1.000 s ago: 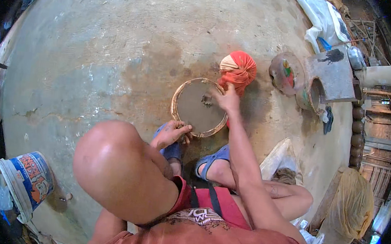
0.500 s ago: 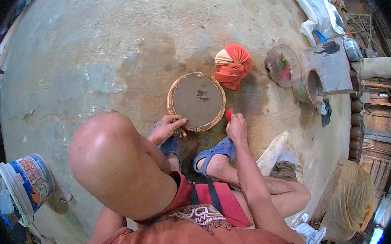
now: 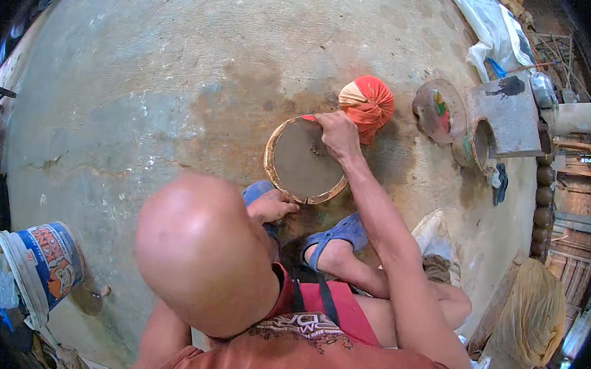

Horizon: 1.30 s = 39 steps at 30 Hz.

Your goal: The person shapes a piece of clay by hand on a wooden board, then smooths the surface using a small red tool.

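Note:
On the floor before me lies a round, light-rimmed form [image 3: 269, 162] filled with smooth grey clay-like material [image 3: 304, 168]. My right hand [image 3: 339, 136] reaches over its far right rim, closed on a small red tool [image 3: 308, 117] whose tip shows at the far edge; its exact kind is unclear. Beside the near left rim, my left hand [image 3: 273, 207] is closed, its fingertips pointing at the form. Whatever lies in its fingers is hidden. A red-orange and cream cloth bundle [image 3: 371, 104] sits just beyond my right hand.
My raised left knee [image 3: 197, 246] and blue clogs [image 3: 340, 233] are close to the form. To the right stand a round stained board [image 3: 440, 112], a hollow ring-shaped vessel [image 3: 480, 145] and a grey slab [image 3: 506, 114]. A white sack [image 3: 432, 226] lies nearer. A bucket [image 3: 43, 265] stands left.
My right hand has moved forward with the red tool, from the near right side to the far rim. My left hand has drawn off the near rim. The mark in the grey surface is now largely hidden.

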Motion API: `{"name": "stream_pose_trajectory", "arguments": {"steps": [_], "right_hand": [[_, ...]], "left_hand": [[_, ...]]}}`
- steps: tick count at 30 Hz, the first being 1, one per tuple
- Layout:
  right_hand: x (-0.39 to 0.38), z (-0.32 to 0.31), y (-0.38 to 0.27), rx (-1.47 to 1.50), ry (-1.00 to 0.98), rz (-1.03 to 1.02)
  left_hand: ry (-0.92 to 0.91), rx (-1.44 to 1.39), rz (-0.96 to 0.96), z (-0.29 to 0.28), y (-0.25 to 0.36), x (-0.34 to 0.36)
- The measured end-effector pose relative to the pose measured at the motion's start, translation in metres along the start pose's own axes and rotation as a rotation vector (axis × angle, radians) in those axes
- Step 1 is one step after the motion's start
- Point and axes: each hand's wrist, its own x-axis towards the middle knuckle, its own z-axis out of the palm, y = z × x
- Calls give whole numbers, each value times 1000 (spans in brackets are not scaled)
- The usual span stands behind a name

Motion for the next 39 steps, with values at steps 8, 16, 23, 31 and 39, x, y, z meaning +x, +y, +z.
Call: {"name": "stream_pose_trajectory", "arguments": {"steps": [8,16,23,31,39], "right_hand": [[-26,7,-26,-14,-131,-38],[-76,-2,-46,42,-58,2],[-132,-24,-91,132,-148,42],[-111,-35,-146,612,-180,390],[-26,-29,-55,291,78,137]], "left_hand": [[109,89,5,-6,-2,-11],[25,-269,-117,-2,14,-20],[-19,-206,-142,-9,2,-13],[50,-483,36,-21,-21,-25],[-4,-656,-80,-25,8,-43]]}}
